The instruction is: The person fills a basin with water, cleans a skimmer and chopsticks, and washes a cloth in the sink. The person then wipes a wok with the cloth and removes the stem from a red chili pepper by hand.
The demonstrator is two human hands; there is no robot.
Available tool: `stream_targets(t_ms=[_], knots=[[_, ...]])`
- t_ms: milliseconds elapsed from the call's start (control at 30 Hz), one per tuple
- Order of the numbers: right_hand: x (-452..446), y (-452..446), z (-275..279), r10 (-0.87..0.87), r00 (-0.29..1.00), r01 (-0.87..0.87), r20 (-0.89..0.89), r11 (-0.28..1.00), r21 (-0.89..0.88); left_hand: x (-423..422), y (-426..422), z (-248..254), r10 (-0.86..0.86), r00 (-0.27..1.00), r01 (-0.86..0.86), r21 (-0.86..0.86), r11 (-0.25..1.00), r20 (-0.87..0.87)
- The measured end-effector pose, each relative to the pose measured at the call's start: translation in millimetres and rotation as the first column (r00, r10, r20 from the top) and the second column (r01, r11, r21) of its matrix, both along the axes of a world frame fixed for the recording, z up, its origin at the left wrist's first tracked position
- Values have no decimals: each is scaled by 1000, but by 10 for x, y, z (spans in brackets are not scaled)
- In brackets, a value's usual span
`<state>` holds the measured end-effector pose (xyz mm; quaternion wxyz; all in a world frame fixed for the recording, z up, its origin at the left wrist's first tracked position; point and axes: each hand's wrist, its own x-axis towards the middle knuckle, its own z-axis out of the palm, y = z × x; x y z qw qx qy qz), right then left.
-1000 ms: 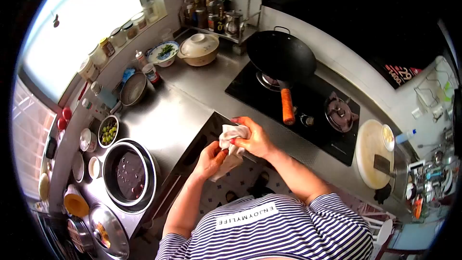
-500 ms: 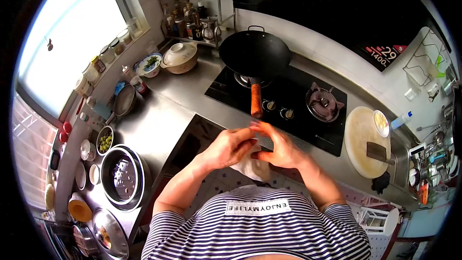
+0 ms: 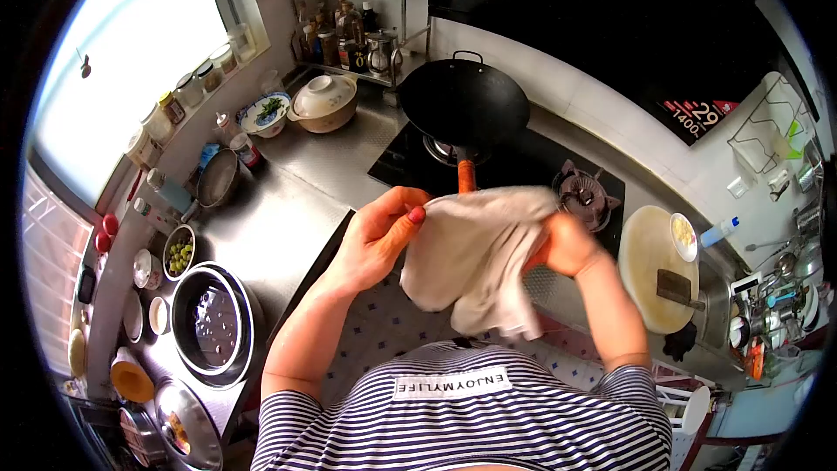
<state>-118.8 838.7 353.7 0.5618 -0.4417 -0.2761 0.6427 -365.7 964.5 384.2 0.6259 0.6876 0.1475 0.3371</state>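
A pale beige cloth [image 3: 475,253] hangs spread between my two hands, in front of the stove's near edge. My left hand [image 3: 384,231] pinches its upper left corner between thumb and fingers. My right hand [image 3: 567,244] grips the cloth's right side, its fingers partly hidden behind the fabric and slightly blurred. Just beyond the cloth is the wooden handle [image 3: 467,176] of a black wok [image 3: 466,100], which sits on the left burner. The cloth overlaps the handle's near end in view; whether they touch I cannot tell.
On the right, a round cutting board [image 3: 645,253] bears a cleaver [image 3: 676,286] and a small bowl [image 3: 684,231]. To the left stand a large metal basin [image 3: 253,314], a bowl of green pieces [image 3: 180,251] and a lidded pot [image 3: 323,105]. The right burner [image 3: 586,196] has no pan.
The cloth was bunched between my hands, which were close together. Now my hands are farther apart and the cloth is opened out, hanging between them.
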Motion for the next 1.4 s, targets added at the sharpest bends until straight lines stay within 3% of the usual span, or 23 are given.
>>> stream_targets(t_ms=[33,100,167,233,333,367,433,500,633,700,800,833,900,933,967,1033,1067,1133,1167,1233,1300,1367,1400], knots=[[105,77,216,-114,993,114,-1,993,5,16,98,-182,2,1000,-2,-5,1000,7],[369,348,566,-257,966,251,17,955,157,74,304,-652,193,927,-132,203,970,-321],[605,749,838,-328,945,313,-8,893,323,157,368,-921,-29,892,-11,-87,996,-452],[896,1091,1087,-182,979,117,94,873,473,334,299,-1017,-206,874,39,-361,932,-439],[1213,1681,1130,-347,833,63,430,832,551,655,248,-1051,-375,858,116,-577,808,-352],[1284,1874,1057,-359,657,61,663,902,427,748,254,-1035,-414,866,168,-616,769,-280],[1423,2205,746,-143,185,-253,972,949,187,933,274,-961,-446,856,176,-662,729,-263],[1841,2715,48,180,-234,-277,955,930,-243,1098,308,-934,-413,877,130,-707,695,-244],[1780,3610,-1183,282,-10,-81,959,956,-282,1263,454,-987,-299,919,33,-707,706,-256],[1470,3791,-1470,439,-177,-51,881,890,-454,1289,444,-1026,-222,946,-2,-689,724,-236],[1399,3279,-1434,116,-159,-609,980,770,-190,1307,498,-967,-249,911,-36,-664,747,-330],[1579,3214,-1305,212,-116,-726,970,649,-229,1287,525,-970,-260,913,-25,-679,734,-314],[2024,3083,-1010,273,-273,-638,922,666,-386,1248,550,-934,-269,919,-10,-697,717,-289],[2260,3245,-1040,320,-390,-389,864,793,-469,1241,564,-969,-293,912,3,-710,704,-286],[2488,3480,-1136,388,171,-54,906,922,-384,1244,579,-1006,-317,905,15,-724,689,-284],[2231,3814,-1025,-189,297,313,936,945,91,1246,614,-1015,-354,876,17,-712,702,-328],[2367,4335,-1563,-270,622,303,735,949,92,1257,604,-1025,-324,890,4,-705,710,-322],[1743,4399,-1555,-442,-30,-45,896,897,441,1279,593,-1046,-279,898,-27,-676,736,-341],[1540,4404,-1683,-373,233,-159,898,896,414,1300,629,-899,-354,876,-19,-757,653,-327],[1316,3941,-1503,301,555,-654,776,734,183,1296,624,-957,-346,880,12,-712,702,-326],[1560,3423,-1170,491,191,-837,850,534,-120,1281,645,-938,-363,871,6,-731,682,-331],[2085,3248,-868,489,-172,-606,855,632,-483,1266,630,-944,-363,867,-24,-756,654,-341],[2362,3389,-959,483,-212,-435,849,732,-525,1278,633,-973,-340,884,-14,-745,667,-321]])
